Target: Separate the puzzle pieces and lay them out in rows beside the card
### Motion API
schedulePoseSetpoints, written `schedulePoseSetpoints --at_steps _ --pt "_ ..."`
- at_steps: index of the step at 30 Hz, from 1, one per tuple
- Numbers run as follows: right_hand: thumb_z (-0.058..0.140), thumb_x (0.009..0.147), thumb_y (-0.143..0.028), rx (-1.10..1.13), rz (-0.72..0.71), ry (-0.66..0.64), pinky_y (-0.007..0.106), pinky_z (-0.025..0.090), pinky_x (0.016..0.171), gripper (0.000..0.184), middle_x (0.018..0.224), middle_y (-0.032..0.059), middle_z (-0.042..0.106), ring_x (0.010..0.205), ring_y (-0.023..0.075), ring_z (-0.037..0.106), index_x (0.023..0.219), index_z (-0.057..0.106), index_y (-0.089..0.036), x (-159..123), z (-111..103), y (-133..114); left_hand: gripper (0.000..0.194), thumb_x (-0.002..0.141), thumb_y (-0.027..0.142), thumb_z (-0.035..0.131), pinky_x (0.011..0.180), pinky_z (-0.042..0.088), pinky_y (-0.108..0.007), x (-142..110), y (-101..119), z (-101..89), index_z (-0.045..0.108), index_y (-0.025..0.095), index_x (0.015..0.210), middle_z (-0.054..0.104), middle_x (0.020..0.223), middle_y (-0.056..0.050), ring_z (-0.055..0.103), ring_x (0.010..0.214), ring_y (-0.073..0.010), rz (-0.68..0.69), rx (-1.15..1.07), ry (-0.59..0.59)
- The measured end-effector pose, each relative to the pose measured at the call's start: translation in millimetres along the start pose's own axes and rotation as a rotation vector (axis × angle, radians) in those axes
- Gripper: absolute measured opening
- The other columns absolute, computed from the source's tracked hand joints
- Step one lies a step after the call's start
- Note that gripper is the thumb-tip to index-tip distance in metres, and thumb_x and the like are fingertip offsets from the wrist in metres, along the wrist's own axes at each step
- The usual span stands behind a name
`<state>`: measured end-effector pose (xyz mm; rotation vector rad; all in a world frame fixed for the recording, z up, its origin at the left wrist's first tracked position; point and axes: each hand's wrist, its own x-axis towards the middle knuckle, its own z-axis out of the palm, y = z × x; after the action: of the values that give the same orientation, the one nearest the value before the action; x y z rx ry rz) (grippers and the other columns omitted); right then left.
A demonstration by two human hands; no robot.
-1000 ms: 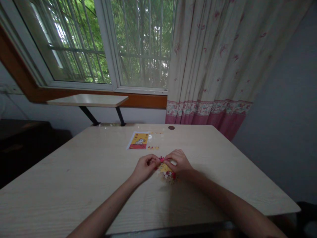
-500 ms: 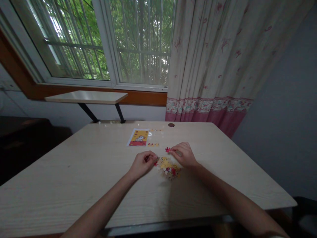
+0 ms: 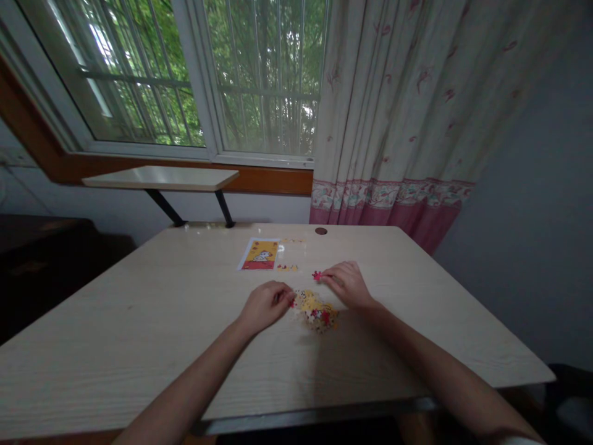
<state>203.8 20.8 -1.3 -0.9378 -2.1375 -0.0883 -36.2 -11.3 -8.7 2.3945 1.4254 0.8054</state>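
Between my hands, a loose pile of jigsaw puzzle pieces (image 3: 317,311) in yellow, white and red lies on the table. My right hand (image 3: 348,284), beyond the pile on its right, pinches a red puzzle piece (image 3: 317,275) between thumb and fingertips. At the pile's left edge, my left hand (image 3: 269,304) is curled closed, with a small red puzzle piece (image 3: 292,303) at its fingertips. Farther back lies a picture card (image 3: 260,254) showing a white animal on yellow and red. Short rows of puzzle pieces (image 3: 288,268) lie right of the card.
The pale wooden table (image 3: 162,334) reaches to the wall below the window. A small raised shelf (image 3: 162,177) stands on black legs at its back left. A round brown cable hole (image 3: 320,231) is near the back edge, and a curtain (image 3: 389,123) hangs behind.
My right hand has shifted slightly, still pinching the red piece. The left hand stays at the pile's left edge. The whole view has tilted very slightly.
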Motion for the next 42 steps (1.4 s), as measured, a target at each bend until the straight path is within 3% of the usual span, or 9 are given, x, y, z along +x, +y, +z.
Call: schedulePoseSetpoints --at_steps 7,11,18,22,25,42 --pt "0.049 0.087 -0.035 -0.021 0.009 -0.066 0.030 0.029 0.079 0.021 0.082 0.0029 0.067 0.080 0.0141 0.056 0.084 0.064 -0.020 4.6 -4.9 1.4 0.026 0.084 0.034 0.044 0.059 0.037 -0.023 -0.6 -0.2 0.6 0.063 0.018 0.076 0.058 0.067 -0.002 0.051 0.064 -0.0139 0.002 0.026 -0.022" --pt "0.053 0.084 -0.036 0.035 0.086 -0.158 0.028 0.032 0.075 0.020 0.082 0.0024 0.067 0.080 0.0140 0.057 0.081 0.066 -0.021 23.3 5.6 10.1 0.026 0.084 0.034 0.044 0.059 0.037 -0.023 -0.8 -0.8 0.8 0.063 0.018 0.075 0.058 0.067 -0.002 0.052 0.064 -0.0138 -0.001 0.030 -0.036" --pt "0.060 0.076 -0.032 0.193 0.301 -0.309 0.020 0.037 0.059 0.015 0.076 0.0013 0.067 0.067 0.0118 0.057 0.081 0.068 -0.020 76.0 68.2 25.0 0.025 0.083 0.033 0.045 0.061 0.037 -0.024 -1.6 1.6 -2.0 0.064 0.018 0.075 0.060 0.070 -0.003 0.053 0.066 -0.0148 0.000 0.015 -0.016" --pt "0.061 0.074 -0.035 0.163 0.336 -0.361 0.020 0.038 0.060 0.018 0.078 0.0010 0.068 0.071 0.0129 0.058 0.082 0.069 -0.021 94.8 102.8 25.2 0.027 0.084 0.034 0.044 0.061 0.037 -0.024 -1.9 3.2 -3.4 0.064 0.018 0.076 0.059 0.068 -0.003 0.052 0.066 -0.0152 -0.007 0.038 -0.018" --pt "0.063 0.072 -0.034 0.134 0.346 -0.424 0.020 0.038 0.060 0.016 0.078 0.0005 0.069 0.071 0.0131 0.059 0.080 0.070 -0.022 100.9 116.9 27.7 0.027 0.084 0.034 0.043 0.060 0.037 -0.023 -1.9 3.5 -4.0 0.063 0.018 0.074 0.059 0.069 -0.003 0.052 0.067 -0.0150 -0.007 0.055 -0.019" --pt "0.065 0.071 -0.029 0.179 0.332 -0.467 0.021 0.041 0.060 0.013 0.075 0.0011 0.069 0.070 0.0134 0.061 0.079 0.070 -0.021 103.5 130.3 33.5 0.026 0.084 0.033 0.044 0.059 0.037 -0.023 -2.0 4.0 -3.9 0.063 0.018 0.074 0.057 0.067 -0.003 0.051 0.065 -0.0144 0.008 0.056 -0.013"
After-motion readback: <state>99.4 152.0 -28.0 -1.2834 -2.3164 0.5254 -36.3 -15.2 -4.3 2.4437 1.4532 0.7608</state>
